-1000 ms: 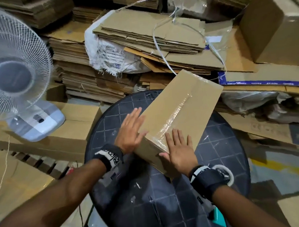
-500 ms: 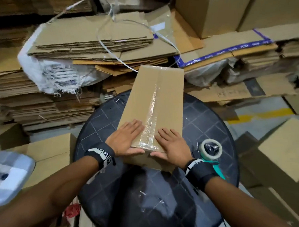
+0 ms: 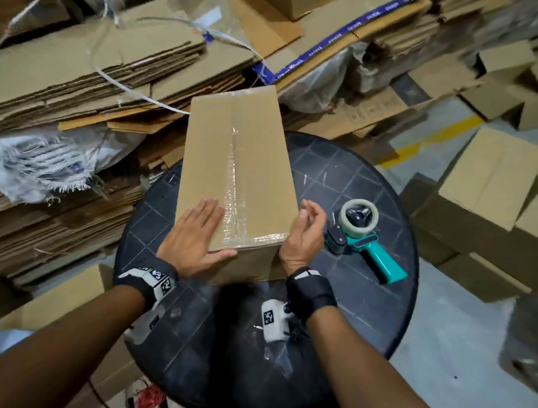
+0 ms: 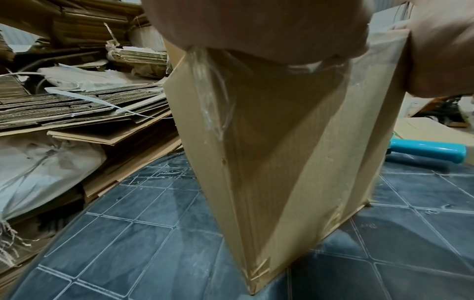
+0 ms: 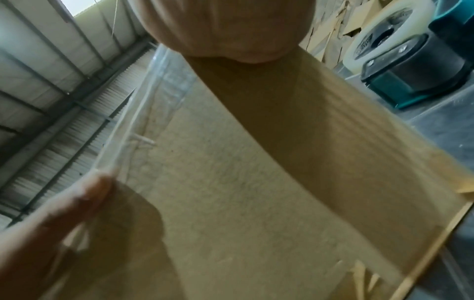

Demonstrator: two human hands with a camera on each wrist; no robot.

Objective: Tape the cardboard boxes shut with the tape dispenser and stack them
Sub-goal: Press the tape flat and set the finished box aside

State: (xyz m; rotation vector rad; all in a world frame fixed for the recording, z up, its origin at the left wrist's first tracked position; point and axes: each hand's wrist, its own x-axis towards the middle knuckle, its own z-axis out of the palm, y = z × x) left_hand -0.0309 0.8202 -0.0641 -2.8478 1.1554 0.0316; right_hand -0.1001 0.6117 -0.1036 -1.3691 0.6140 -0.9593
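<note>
Now the cardboard box [image 3: 236,171] is lying long-ways on the round dark table [image 3: 365,300], its far end overhanging toward 12 o'clock, clear tape running down the top seam and across the near edge. The left hand [image 3: 195,240] is pressing flat on the near left corner, fingers straight, thumb along the front face, much as half a second ago. The right hand [image 3: 303,236] is no longer lying flat on the top; it is sitting against the right side at the near corner, fingers loosely curled, holding nothing. The tape dispenser [image 3: 363,235] is lying at 3 o'clock of the box, apart from it.
</note>
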